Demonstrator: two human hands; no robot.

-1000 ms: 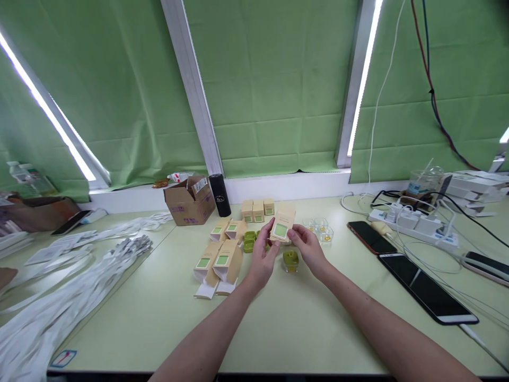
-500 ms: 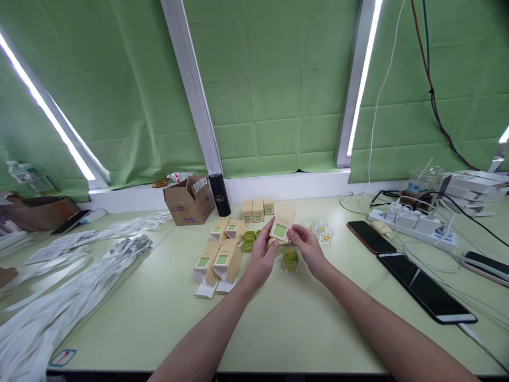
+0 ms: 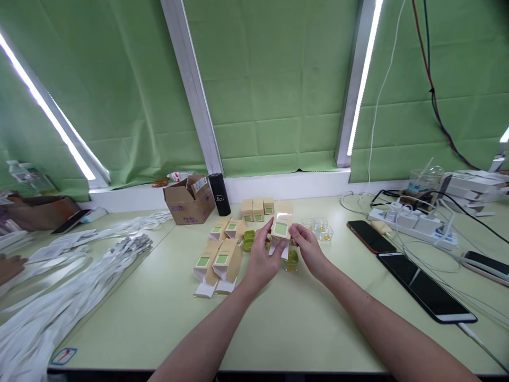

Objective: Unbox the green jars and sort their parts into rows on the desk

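Note:
Between my two hands is a small tan carton with a green window, a white flap hanging from its lower end. My left hand is closed round its left side, and the fingers of my right hand pinch its right edge. Just below it on the table stands a green candle in a clear square cup, partly behind the flap. More green square cups sit left of my left hand. Beside them lie several tan cartons, the nearest with white flaps out. Clear cups with yellowish bottoms stand beyond my right hand.
Three small closed cartons stand at the back, near a black cylinder and a cardboard box. White straps cover the left, where another person's hand shows. Phones, cables and a power strip lie right.
The carton in my hands has turned more upright, and its white flap now shows below. The other person's hand at the left edge has come further into view.

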